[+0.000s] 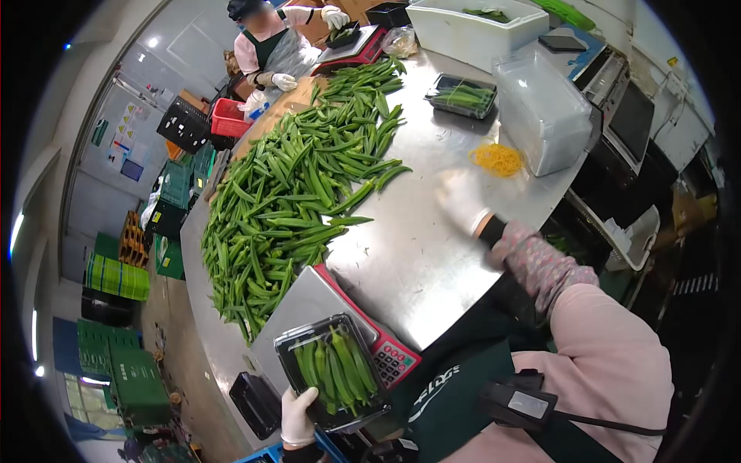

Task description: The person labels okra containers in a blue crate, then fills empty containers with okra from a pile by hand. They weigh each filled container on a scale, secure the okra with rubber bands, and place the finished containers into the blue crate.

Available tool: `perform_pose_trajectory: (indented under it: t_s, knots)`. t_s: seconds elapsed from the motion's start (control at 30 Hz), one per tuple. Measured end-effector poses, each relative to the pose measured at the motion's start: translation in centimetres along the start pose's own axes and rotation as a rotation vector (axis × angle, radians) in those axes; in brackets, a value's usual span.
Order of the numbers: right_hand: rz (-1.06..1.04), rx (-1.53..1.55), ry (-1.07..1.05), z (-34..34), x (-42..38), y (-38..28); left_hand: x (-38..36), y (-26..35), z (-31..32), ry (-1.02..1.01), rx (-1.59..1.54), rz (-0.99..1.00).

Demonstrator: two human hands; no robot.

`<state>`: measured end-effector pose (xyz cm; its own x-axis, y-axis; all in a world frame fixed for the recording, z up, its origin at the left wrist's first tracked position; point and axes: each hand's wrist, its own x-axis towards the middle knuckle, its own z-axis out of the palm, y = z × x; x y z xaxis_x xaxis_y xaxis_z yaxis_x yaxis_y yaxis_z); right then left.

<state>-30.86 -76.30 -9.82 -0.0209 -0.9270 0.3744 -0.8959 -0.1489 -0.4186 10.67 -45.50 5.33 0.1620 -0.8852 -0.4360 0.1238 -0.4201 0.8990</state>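
Observation:
My left hand (298, 417), in a white glove, grips the lower left edge of a clear-lidded black tray of okra (333, 370). This tray is held tilted over the near end of a red and grey scale (309, 305). My right hand (461, 202), also gloved and blurred by motion, is above the steel table (394, 270), just below a pile of yellow rubber bands (498, 160); its fingers cannot be made out. A large heap of loose okra (301, 177) covers the table's left side. Another packed okra tray (461, 97) lies beyond the bands.
Stacked clear lids (540, 112) stand at the right, near a white foam box (478, 35). A co-worker (270, 46) at the far end handles a black tray beside another scale (351, 52). An empty black tray (256, 405) sits at the near left.

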Motion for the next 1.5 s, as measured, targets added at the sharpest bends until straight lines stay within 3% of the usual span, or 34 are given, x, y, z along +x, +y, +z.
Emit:
perform_pose_trajectory:
  t_s: [0.07, 0.13, 0.17, 0.23, 0.33, 0.43, 0.57, 0.77, 0.83, 0.9, 0.97, 1.03, 1.1, 1.17, 1.23, 1.27, 1.3, 1.37, 1.4, 1.43, 1.5]
  knots:
    - [0.092, -0.370, 0.217, 0.1, 2.2, 6.8, -0.7, -0.8, 0.5, 0.041, -0.068, 0.039]
    - [0.207, -0.568, 0.222, -1.3, 2.9, 10.9, -1.1, -1.8, 1.3, 0.068, -0.116, 0.060]
    - [0.255, -0.548, 0.127, -1.2, 3.0, 12.9, -1.0, -2.5, 1.4, 0.102, -0.211, 0.105]
    - [0.135, -0.520, 0.063, -3.0, 2.6, 13.5, -0.7, -3.5, 2.0, 0.135, -0.311, 0.157]
    - [0.075, -0.450, 0.142, -4.2, 2.1, 12.9, -0.6, -4.5, 3.7, 0.095, -0.575, 0.153]
    - [-0.025, -0.480, 0.162, -4.6, 2.2, 13.0, -0.5, -4.6, 5.3, 0.044, -0.615, 0.128]
    - [-0.001, -0.503, 0.165, -5.4, 2.5, 12.6, 0.7, -5.8, 6.0, 0.066, -0.559, 0.178]
    - [-0.038, -0.297, 0.294, -7.0, 2.7, 11.8, 0.8, -7.0, 6.8, 0.036, -0.534, 0.137]
    - [0.079, 0.162, 0.264, -7.2, 3.0, 11.1, 0.8, -7.3, 7.1, 0.011, -0.583, 0.134]
    - [0.178, 0.826, -0.051, -7.2, 2.9, 8.9, 0.7, -7.4, 8.0, -0.005, -0.622, 0.117]
    - [0.227, 0.945, -0.415, -10.2, 1.0, 2.3, 0.8, -7.6, 9.3, -0.020, -0.680, 0.128]
    - [0.208, 1.254, -0.707, -9.1, -2.4, -2.7, 0.6, -6.8, 11.0, -0.022, -0.700, 0.110]
    - [0.221, 1.371, -1.004, -8.3, -5.8, -7.3, 1.1, -7.0, 12.1, -0.176, -0.796, 0.070]
    - [0.253, 1.273, -1.189, -9.4, -8.4, -11.5, 1.8, -8.4, 11.9, -0.174, -0.807, 0.039]
    - [0.279, 1.474, -1.317, -7.9, -10.7, -14.3, 2.1, -8.4, 12.4, -0.317, -0.852, 0.035]
    - [0.521, 1.800, -1.432, -8.7, -11.2, -15.0, 1.5, -8.1, 13.1, -0.324, -0.864, 0.031]
    - [0.517, 1.801, -1.433, -7.8, -11.0, -14.7, 1.5, -8.1, 13.1, -0.323, -0.862, 0.035]
    - [-0.085, 1.215, -1.264, -4.9, -10.4, -13.3, 1.4, -8.3, 12.9, -0.449, -1.019, 0.071]
    - [0.039, 1.368, -1.271, -4.6, -10.4, -13.0, 1.4, -8.4, 12.5, -0.345, -0.980, 0.053]
    - [0.035, 1.365, -1.276, -3.0, -9.7, -12.0, 1.4, -8.3, 11.8, -0.343, -0.984, 0.058]
    - [0.042, 1.679, -1.213, 0.7, -6.7, -9.6, 1.6, -7.8, 10.4, -0.295, -0.880, -0.043]
